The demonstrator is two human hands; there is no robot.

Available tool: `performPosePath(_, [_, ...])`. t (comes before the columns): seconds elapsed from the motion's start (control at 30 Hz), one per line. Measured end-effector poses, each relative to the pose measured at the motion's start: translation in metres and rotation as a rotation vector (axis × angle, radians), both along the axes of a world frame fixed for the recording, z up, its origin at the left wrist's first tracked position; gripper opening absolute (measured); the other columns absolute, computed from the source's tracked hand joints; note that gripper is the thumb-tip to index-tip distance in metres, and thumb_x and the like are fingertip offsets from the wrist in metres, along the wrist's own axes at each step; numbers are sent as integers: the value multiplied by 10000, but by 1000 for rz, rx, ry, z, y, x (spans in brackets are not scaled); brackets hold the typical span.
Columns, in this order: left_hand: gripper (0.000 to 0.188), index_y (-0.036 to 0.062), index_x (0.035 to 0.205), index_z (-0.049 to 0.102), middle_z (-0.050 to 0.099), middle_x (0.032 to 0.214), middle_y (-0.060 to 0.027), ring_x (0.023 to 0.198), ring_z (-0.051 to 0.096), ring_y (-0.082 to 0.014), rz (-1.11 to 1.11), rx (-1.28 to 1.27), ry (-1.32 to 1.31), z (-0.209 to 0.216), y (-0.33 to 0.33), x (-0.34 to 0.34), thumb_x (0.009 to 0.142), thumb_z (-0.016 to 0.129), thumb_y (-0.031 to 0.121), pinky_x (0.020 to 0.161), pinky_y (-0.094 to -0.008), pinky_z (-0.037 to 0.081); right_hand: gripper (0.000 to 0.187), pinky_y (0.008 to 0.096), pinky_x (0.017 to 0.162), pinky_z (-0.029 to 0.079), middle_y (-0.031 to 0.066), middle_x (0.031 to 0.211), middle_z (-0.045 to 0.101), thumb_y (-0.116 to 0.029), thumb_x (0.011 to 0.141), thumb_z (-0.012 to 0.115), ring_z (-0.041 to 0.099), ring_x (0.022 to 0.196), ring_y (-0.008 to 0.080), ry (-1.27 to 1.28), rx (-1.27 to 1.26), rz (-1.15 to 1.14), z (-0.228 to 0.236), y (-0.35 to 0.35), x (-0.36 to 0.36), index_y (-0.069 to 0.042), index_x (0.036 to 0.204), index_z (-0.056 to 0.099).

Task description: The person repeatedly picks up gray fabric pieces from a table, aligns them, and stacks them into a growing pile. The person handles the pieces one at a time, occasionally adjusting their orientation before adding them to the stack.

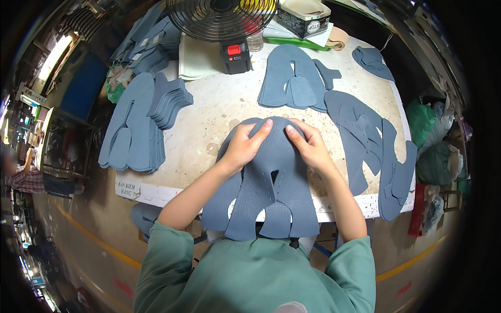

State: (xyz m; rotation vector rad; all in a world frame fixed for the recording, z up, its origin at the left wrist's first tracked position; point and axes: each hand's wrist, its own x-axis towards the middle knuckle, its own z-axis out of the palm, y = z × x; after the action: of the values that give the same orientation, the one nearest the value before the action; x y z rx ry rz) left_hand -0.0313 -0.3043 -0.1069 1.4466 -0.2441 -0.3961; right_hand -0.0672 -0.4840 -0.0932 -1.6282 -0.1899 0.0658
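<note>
Between my two hands a blue-grey leather shoe upper (251, 190) is bent over, its rounded end up and its split lower flaps hanging past the table's near edge. My left hand (245, 145) pinches the rounded end with the thumb on top. The same end is gripped from the other side by my right hand (309, 144), thumb also on top. More of the same blue-grey leather shows behind the left hand; whether it is a second piece I cannot tell. A slit and rows of small holes run down the middle of the upper.
On the speckled white table (201, 122), a tall stack of cut uppers (136, 130) stands left. A smaller stack (292, 78) lies beyond my hands, with loose leather pieces (355, 128) at right. A black fan (222, 21) and a box (302, 20) are at the back.
</note>
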Motion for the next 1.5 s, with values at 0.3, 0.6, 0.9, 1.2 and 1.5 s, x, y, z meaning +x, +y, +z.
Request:
performPosePath(0.3, [473,108,584,362,315,618,102,600,246,-19,33,-145,12,20,10,-17,1001,428,322,539,-217,226,414,203,627,432,6,774,629,-370,975,472,526,699,43,242,410,-73,13,16,-24,-9,866,642])
performPosePath(0.6, [472,114,577,310,288,616,98,599,210,-28,39,-111,-21,25,13,-19,1004,427,278,530,-231,194,456,217,575,445,35,739,643,-388,970,472,544,630,61,288,460,-93,19,18,-27,8,850,664])
performPosePath(0.9, [471,119,579,299,284,613,94,598,212,-31,17,-121,-11,20,13,-17,1002,430,280,532,-235,196,511,228,570,450,41,703,640,-430,963,465,548,616,68,295,428,-110,16,15,-27,4,792,673])
performPosePath(1.2, [395,73,669,537,496,677,71,668,415,-14,-16,-142,95,22,11,-12,991,449,284,615,-198,343,477,230,582,462,59,755,659,-414,959,485,572,626,81,328,506,-112,13,15,-22,15,871,673])
performPosePath(1.5, [220,7,783,541,556,731,-23,698,510,-101,-31,142,-394,29,10,10,922,547,177,683,-258,423,265,235,465,332,-13,572,517,-241,851,665,420,530,28,18,-310,44,24,15,6,7,764,640])
